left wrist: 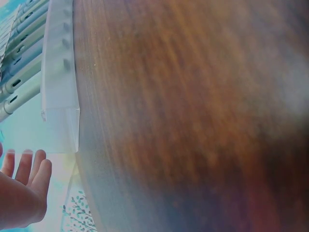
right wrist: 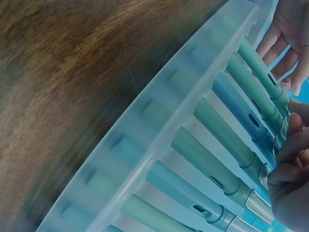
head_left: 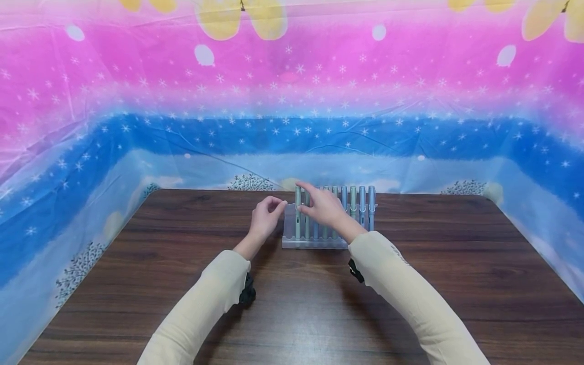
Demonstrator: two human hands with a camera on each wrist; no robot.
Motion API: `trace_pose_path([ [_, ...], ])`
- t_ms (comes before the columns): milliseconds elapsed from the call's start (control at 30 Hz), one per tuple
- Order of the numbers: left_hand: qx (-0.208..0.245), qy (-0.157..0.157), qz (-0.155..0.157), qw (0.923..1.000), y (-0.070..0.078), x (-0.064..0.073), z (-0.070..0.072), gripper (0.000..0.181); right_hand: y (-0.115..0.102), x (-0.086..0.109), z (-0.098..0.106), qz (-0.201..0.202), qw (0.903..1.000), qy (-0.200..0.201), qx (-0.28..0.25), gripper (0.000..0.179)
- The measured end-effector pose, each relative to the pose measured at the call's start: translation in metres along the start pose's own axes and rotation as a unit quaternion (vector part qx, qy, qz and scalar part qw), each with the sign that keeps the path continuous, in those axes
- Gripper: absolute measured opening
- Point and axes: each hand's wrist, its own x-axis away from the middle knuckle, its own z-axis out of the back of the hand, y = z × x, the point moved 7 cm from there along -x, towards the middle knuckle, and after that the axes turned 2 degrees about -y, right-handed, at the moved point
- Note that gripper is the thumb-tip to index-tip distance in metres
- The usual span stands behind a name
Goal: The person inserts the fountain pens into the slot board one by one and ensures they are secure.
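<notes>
A clear plastic pen rack (head_left: 292, 244) stands on the table, holding a row of upright pale green and blue pens with silver clips. My left hand (head_left: 266, 218) is at the rack's upper left corner, thumb and index fingertip pinching its edge. In the left wrist view, the other fingers (left wrist: 42, 176) of that hand extend beside the clear side panel. My right hand (head_left: 325, 207) reaches across the pens and holds the leftmost green pen (head_left: 298, 223), index finger at its top and thumb lower down. Its remaining fingers (right wrist: 289, 179) curl in front of the neighbouring pens.
The dark wooden table (head_left: 310, 314) spreads around the rack. A pink and blue patterned cloth (head_left: 292, 101) hangs behind the table and along both sides. Black wrist straps (head_left: 248, 291) show under the sleeves.
</notes>
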Motion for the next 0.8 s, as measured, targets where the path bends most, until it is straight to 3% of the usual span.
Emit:
trace_pose_path([
  [400,-0.006,0.002,-0.004,1.0,0.0,-0.001,0.0,0.021,0.001,0.002,0.003,0.001,1.0,0.007,-0.007,0.065],
  [800,-0.005,0.007,0.001,1.0,0.0,0.0,0.0,0.02,0.011,0.02,0.023,0.032,0.9977,0.055,-0.021,0.057],
])
